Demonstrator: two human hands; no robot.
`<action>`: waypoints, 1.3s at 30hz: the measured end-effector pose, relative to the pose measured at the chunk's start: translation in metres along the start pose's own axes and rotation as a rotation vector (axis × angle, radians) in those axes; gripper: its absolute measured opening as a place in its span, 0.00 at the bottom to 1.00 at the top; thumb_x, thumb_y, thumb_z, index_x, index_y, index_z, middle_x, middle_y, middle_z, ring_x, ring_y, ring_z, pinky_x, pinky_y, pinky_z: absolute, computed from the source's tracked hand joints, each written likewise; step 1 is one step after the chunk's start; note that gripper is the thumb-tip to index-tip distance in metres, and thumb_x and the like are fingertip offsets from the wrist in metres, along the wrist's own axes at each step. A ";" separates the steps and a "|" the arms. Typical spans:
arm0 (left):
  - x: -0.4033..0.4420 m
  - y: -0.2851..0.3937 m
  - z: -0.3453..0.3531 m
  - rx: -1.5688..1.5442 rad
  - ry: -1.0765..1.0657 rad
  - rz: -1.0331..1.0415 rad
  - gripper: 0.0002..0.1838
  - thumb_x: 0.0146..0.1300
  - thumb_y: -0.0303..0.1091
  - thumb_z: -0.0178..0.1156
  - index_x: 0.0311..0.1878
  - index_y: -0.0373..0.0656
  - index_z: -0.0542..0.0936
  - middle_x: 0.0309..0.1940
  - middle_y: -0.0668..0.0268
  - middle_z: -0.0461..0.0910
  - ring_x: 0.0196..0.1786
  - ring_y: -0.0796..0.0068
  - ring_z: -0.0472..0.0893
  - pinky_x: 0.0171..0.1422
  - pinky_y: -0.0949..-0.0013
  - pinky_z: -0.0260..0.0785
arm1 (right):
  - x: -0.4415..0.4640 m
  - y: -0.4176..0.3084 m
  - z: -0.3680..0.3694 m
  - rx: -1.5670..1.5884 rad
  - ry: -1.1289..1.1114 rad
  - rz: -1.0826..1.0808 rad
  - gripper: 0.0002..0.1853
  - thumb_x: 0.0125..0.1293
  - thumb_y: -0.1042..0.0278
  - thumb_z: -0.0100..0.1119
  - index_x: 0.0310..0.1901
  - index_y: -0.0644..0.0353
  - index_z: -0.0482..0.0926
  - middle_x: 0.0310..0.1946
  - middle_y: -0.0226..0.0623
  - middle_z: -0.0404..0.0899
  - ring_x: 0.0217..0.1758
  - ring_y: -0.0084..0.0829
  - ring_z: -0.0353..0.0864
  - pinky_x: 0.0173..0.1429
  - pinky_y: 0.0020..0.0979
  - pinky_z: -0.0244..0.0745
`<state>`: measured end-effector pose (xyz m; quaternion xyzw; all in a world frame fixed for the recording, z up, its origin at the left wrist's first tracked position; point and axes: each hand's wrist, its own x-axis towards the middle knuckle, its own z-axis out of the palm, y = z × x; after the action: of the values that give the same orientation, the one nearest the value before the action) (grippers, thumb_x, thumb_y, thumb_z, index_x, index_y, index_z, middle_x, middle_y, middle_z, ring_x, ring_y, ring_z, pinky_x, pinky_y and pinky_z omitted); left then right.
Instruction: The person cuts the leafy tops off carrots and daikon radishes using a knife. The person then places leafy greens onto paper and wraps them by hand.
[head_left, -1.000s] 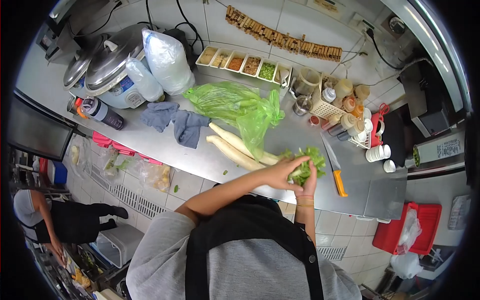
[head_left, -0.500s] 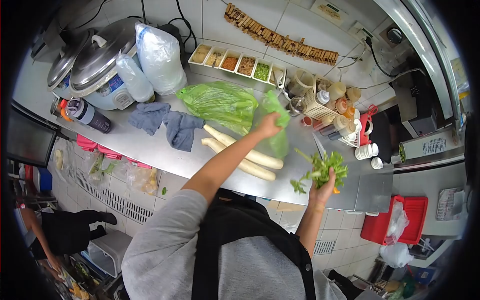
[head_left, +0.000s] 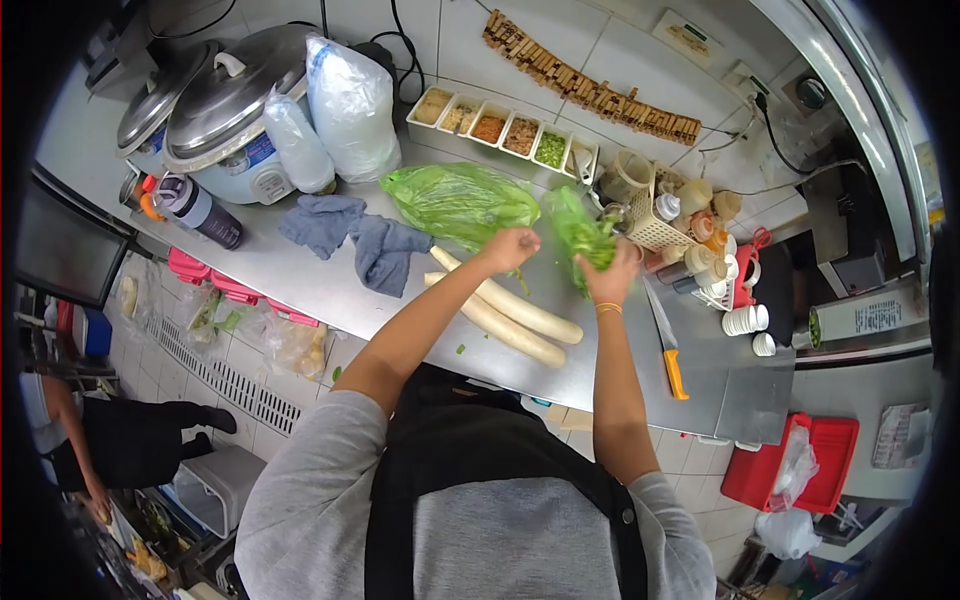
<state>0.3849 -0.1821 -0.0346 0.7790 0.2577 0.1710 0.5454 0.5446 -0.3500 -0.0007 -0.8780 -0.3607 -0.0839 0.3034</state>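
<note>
My right hand is closed around a bunch of leafy greens, which lies at a thin green plastic bag. How far the greens are inside the bag I cannot tell. To the left, my left hand is closed above the counter, its fingertips curled in. A small green sprig shows just below it; whether the fingers hold it is unclear. Two long white radishes lie side by side beneath my left forearm. Right of my right hand rests a knife with an orange handle.
A larger green bag of vegetables lies behind the radishes. Blue cloths, a tumbler and rice cookers stand left. Topping tubs line the wall; sauce bottles crowd the right. Another person is at lower left.
My right hand has carried the greens up and left to the small bag, uncovering the knife. My left hand has let go of that bag and moved left. The view has shifted slightly.
</note>
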 end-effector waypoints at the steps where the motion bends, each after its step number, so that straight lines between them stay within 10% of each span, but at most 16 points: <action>1: -0.010 -0.001 -0.008 0.017 -0.032 0.032 0.13 0.61 0.37 0.61 0.45 0.40 0.79 0.38 0.58 0.83 0.40 0.67 0.82 0.46 0.67 0.74 | -0.005 -0.002 0.002 0.004 -0.002 0.001 0.47 0.42 0.46 0.74 0.63 0.55 0.65 0.64 0.53 0.58 0.68 0.53 0.54 0.68 0.50 0.54; 3: -0.030 -0.001 -0.020 0.033 -0.067 0.067 0.13 0.60 0.37 0.61 0.44 0.40 0.80 0.37 0.56 0.83 0.40 0.63 0.83 0.45 0.64 0.74 | -0.016 -0.006 0.004 -0.276 -0.388 0.164 0.51 0.40 0.38 0.71 0.65 0.52 0.63 0.65 0.50 0.59 0.69 0.52 0.54 0.68 0.52 0.53; 20: -0.223 0.028 -0.029 -0.044 0.171 -0.124 0.14 0.59 0.31 0.64 0.48 0.39 0.79 0.40 0.63 0.83 0.43 0.74 0.80 0.48 0.70 0.71 | 0.059 -0.016 0.048 -0.346 -0.875 -0.153 0.64 0.34 0.36 0.73 0.72 0.46 0.47 0.68 0.50 0.57 0.67 0.57 0.59 0.70 0.47 0.55; 26: -0.185 0.046 -0.031 0.455 0.018 0.240 0.33 0.38 0.30 0.71 0.53 0.46 0.70 0.59 0.57 0.67 0.64 0.54 0.65 0.64 0.52 0.57 | 0.017 -0.036 0.013 -0.277 -0.104 -0.471 0.39 0.51 0.48 0.67 0.65 0.50 0.65 0.58 0.41 0.69 0.58 0.49 0.68 0.60 0.53 0.63; 32: -0.107 0.052 0.007 1.124 -0.482 0.354 0.53 0.33 0.35 0.73 0.68 0.51 0.58 0.61 0.56 0.65 0.66 0.57 0.64 0.65 0.48 0.56 | -0.040 -0.025 -0.001 0.023 -0.290 -0.349 0.18 0.53 0.59 0.65 0.43 0.57 0.78 0.46 0.40 0.76 0.52 0.43 0.71 0.53 0.42 0.69; 39: -0.092 0.032 0.012 1.076 -0.608 0.276 0.54 0.28 0.35 0.71 0.67 0.51 0.58 0.52 0.55 0.71 0.55 0.56 0.72 0.58 0.56 0.62 | -0.054 -0.006 -0.034 0.052 -0.192 -0.279 0.17 0.53 0.62 0.65 0.44 0.59 0.78 0.44 0.45 0.76 0.50 0.46 0.72 0.55 0.42 0.68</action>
<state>0.3240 -0.2543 -0.0071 0.9840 0.0382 -0.1427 0.0994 0.5043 -0.3984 0.0100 -0.8152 -0.5084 -0.0318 0.2756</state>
